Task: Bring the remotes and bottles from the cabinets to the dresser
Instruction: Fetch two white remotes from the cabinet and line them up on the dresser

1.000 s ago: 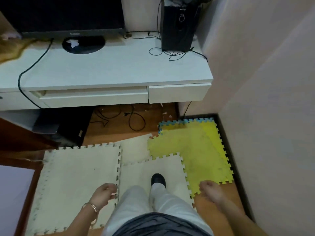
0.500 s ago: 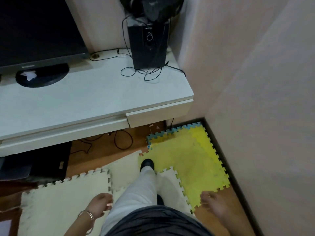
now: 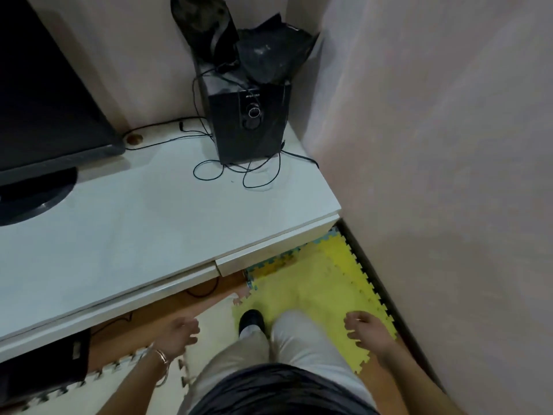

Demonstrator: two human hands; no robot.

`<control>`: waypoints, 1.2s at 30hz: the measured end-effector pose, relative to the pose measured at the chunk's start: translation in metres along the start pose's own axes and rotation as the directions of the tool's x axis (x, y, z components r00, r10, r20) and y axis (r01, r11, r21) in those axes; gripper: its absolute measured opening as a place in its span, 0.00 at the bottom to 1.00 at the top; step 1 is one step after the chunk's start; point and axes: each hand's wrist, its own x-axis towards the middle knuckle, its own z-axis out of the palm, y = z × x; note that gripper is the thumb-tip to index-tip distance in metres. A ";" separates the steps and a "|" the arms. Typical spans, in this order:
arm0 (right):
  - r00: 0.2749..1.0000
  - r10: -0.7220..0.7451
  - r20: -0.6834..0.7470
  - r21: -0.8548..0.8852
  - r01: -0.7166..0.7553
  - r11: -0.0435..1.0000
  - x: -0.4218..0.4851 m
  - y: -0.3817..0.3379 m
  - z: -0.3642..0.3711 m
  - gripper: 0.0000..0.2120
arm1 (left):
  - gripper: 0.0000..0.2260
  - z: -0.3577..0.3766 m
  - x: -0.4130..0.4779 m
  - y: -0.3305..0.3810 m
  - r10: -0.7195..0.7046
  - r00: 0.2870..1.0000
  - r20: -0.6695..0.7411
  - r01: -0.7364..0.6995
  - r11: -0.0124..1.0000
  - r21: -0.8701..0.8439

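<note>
No remote or bottle is in view. A long white cabinet (image 3: pixel 155 235) with two shut drawers under its top stands right in front of me. My left hand (image 3: pixel 176 332), a bangle on its wrist, hangs low beside my left leg with fingers loosely curled and holds nothing. My right hand (image 3: pixel 369 329) hangs the same way over the yellow foam mat (image 3: pixel 323 283), also holding nothing. Both hands are below the cabinet's front edge and apart from it.
On the cabinet top stand a black television (image 3: pixel 45 100) on its oval foot at the left and a black speaker (image 3: pixel 248 124) with loose cables at the back right. A wall (image 3: pixel 434 175) closes the right side. Foam mats cover the floor; a black box (image 3: pixel 45 363) sits under the cabinet.
I have stepped closer to the cabinet's right end, so the speaker and the corner now fill the view. Both hands stayed low at my sides, holding nothing.
</note>
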 end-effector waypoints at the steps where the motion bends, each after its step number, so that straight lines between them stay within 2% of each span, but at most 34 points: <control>1: 1.000 0.002 0.015 -0.005 -0.002 1.000 -0.004 -0.011 0.000 0.07 | 0.10 0.000 -0.001 0.004 0.009 1.000 -0.007 -0.009 1.000 0.011; 4: 0.999 -0.019 0.050 -0.002 0.019 1.000 0.004 -0.031 0.000 0.07 | 0.08 -0.004 -0.007 0.005 0.044 0.999 -0.014 -0.044 0.999 -0.013; 8: 0.995 0.015 0.098 -0.107 -0.004 0.994 0.020 -0.049 0.006 0.07 | 0.06 -0.012 -0.013 0.000 -0.067 0.996 -0.057 0.063 0.996 -0.069; 10: 0.991 -0.050 0.124 -0.161 0.070 0.984 0.028 -0.067 0.006 0.06 | 0.06 -0.016 -0.016 0.005 -0.048 0.996 -0.081 0.045 0.998 -0.037; 14: 0.948 -0.226 0.222 -0.233 0.277 0.932 0.033 -0.132 0.000 0.07 | 0.05 -0.016 -0.031 0.051 0.216 0.968 -0.130 -0.204 0.974 0.098; 17: 0.864 -0.430 0.261 -0.189 0.483 0.855 0.022 -0.196 -0.004 0.04 | 0.04 -0.020 -0.058 0.110 0.439 0.879 -0.183 -0.434 0.898 0.071; 19: 0.778 -0.554 0.297 -0.134 0.609 0.782 0.006 -0.242 -0.008 0.08 | 0.05 -0.025 -0.082 0.154 0.561 0.806 -0.188 -0.553 0.827 0.095; 22: 0.612 -0.719 0.328 -0.056 0.773 0.632 -0.035 -0.311 -0.024 0.10 | 0.06 -0.036 -0.122 0.221 0.729 0.637 -0.252 -0.710 0.681 0.177; 25: 0.391 -0.881 0.268 -0.027 0.917 0.399 -0.085 -0.377 -0.049 0.12 | 0.07 -0.053 -0.168 0.282 0.869 0.377 -0.321 -0.850 0.462 0.254; 26: 0.313 -0.920 0.237 -0.022 0.948 0.317 -0.102 -0.397 -0.057 0.12 | 0.04 -0.060 -0.184 0.301 0.899 0.286 -0.331 -0.886 0.380 0.265; 28: 0.155 -0.975 0.162 -0.033 0.988 0.151 -0.139 -0.431 -0.073 0.11 | 0.07 -0.071 -0.217 0.337 0.936 0.099 -0.339 -0.928 0.210 0.309; 32: -0.149 -0.988 0.030 -0.051 0.987 -0.150 -0.210 -0.490 -0.103 0.12 | 0.09 -0.089 -0.284 0.402 0.906 -0.262 -0.332 -0.881 -0.085 0.465; 36: -0.369 -0.925 -0.095 -0.130 0.925 -0.356 -0.270 -0.529 -0.130 0.10 | 0.07 -0.098 -0.350 0.455 0.779 -0.558 -0.287 -0.723 -0.286 0.629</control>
